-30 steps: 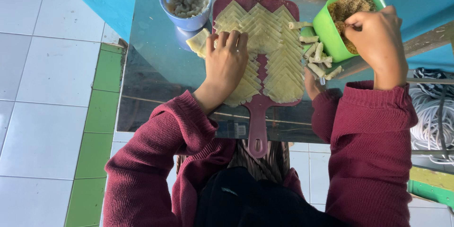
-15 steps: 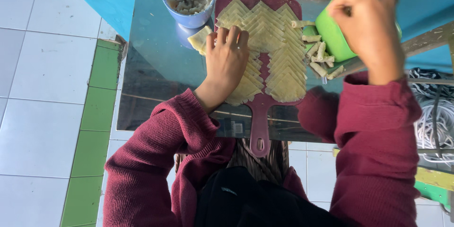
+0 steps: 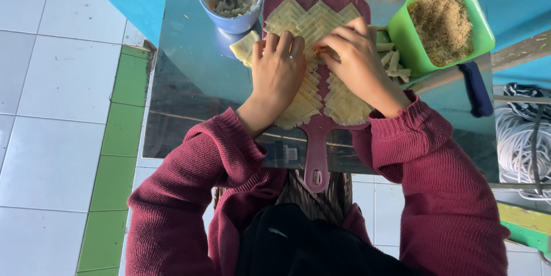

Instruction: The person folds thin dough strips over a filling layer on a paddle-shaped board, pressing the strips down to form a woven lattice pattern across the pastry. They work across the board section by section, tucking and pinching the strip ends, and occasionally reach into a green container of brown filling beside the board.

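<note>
Both hands flat, fingers together, left hand (image 3: pixel 279 72) and right hand (image 3: pixel 354 60) pressing pale yellow woven dough strips (image 3: pixel 310 23) on dark red plastic cutting board (image 3: pixel 317 138), centre table; sheet looks soft, thin, tearable, best lifted by edges.

Glossy glass tabletop (image 3: pixel 189 86), smooth matt plastic board (image 3: pixel 317 155), shiny green plastic tub (image 3: pixel 405 35) (crumbly, rough filling), knitted sleeves (image 3: pixel 189 195).

Both hands, left hand (image 3: pixel 279 72) and right hand (image 3: pixel 357 63), press pastry strips (image 3: pixel 310 23) on the maroon board (image 3: pixel 316 155).
</note>
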The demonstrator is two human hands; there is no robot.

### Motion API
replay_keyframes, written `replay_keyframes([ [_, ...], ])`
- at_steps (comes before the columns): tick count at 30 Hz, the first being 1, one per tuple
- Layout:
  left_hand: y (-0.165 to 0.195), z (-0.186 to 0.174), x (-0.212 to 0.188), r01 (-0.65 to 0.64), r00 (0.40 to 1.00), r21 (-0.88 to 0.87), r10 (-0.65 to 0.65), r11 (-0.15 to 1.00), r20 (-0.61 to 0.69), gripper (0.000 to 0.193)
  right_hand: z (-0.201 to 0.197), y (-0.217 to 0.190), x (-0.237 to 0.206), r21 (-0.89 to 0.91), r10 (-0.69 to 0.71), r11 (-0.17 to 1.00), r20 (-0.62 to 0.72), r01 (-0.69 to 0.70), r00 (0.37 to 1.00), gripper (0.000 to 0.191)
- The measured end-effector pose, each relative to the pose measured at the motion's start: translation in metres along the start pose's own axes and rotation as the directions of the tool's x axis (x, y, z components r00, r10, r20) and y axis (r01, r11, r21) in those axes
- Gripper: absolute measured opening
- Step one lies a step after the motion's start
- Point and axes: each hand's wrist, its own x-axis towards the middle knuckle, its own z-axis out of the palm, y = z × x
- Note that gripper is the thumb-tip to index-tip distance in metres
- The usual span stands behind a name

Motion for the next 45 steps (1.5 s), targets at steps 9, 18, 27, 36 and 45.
replay_keyframes([
  [9,0.006,0.012,0.008,0.046,0.998,0.026,-0.047,0.999,0.042,0.051,0.001,0.006,-0.006,0.017,-0.017,1.0,-0.079,0.019,0.997,0.014],
  [18,0.004,0.01,0.008,0.042,0.999,0.03,-0.043,0.999,0.02,0.042,-0.007,0.016,-0.01,-0.079,0.001,0.997,-0.078,-0.007,0.997,0.009],
  [27,0.006,0.008,0.009,0.029,0.999,0.0,-0.029,1.0,0.025,0.029,-0.015,0.018,-0.017,-0.249,0.026,0.967,-0.093,-0.048,0.995,0.011],
  [36,0.011,0.009,0.012,0.003,0.999,-0.207,0.004,0.978,0.036,0.023,-0.009,0.019,-0.022,-0.151,0.205,0.968,0.022,-0.2,0.978,0.02],
  [45,0.012,0.009,0.01,-0.032,0.999,-0.308,0.035,0.951,0.004,0.018,-0.016,0.013,-0.02,-0.032,0.227,0.973,-0.011,-0.227,0.974,0.024],
])
